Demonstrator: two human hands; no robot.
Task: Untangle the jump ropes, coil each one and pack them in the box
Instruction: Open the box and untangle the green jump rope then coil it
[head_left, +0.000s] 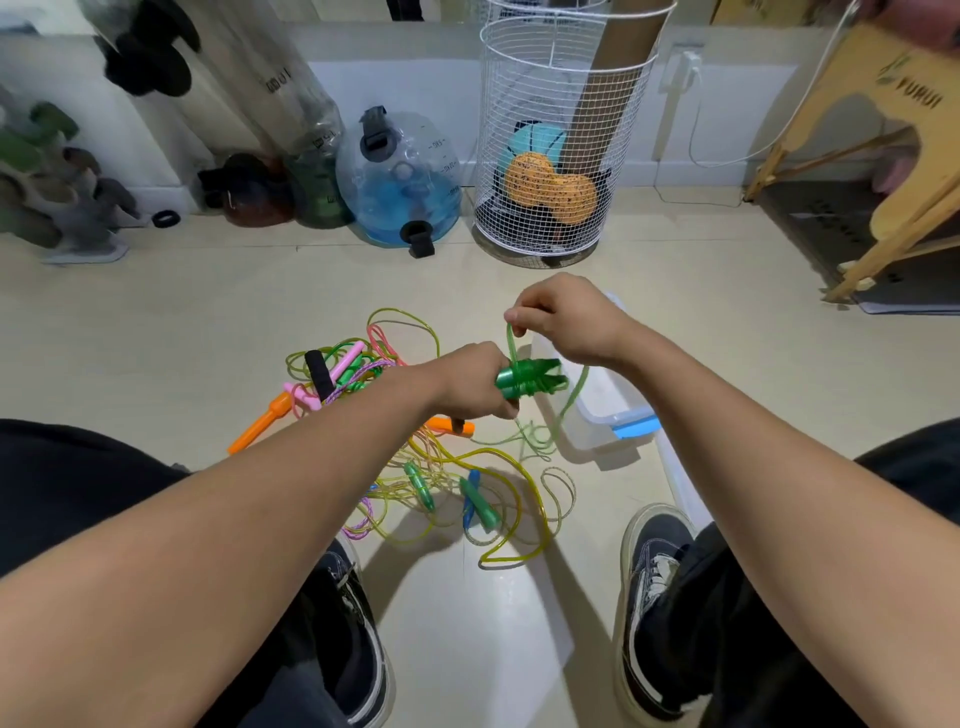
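Two forearms reach in from the bottom edge above a pair of dark shoes (358, 639) with white soles, planted on the pale floor (156, 322). The left hand (470, 382) has its grip curled round a green rope bundle (530, 378), handles and wound cord together, held just above the floor. The right hand (563, 319) is raised just beside it, its grip pinching a loop of the same green cord (511, 340) between thumb and fingertips; the cord hangs down from the bundle in a slack curve toward the floor.

Just to the right of the hands, a clear plastic box (602, 410) with a blue clasp sits on the floor, partly hidden by the right wrist. Below and to the left of the hands lies the tangle of jump ropes (467, 493): yellow-green cord looping widely, green and blue handles (480, 501) near the middle, pink and orange handles (291, 400) and a black one further left.

Beyond, against the wall, stand a white wire basket (550, 156) holding balls, a clear blue-tinted water jug (400, 176), and a wooden stool (893, 130) at right.
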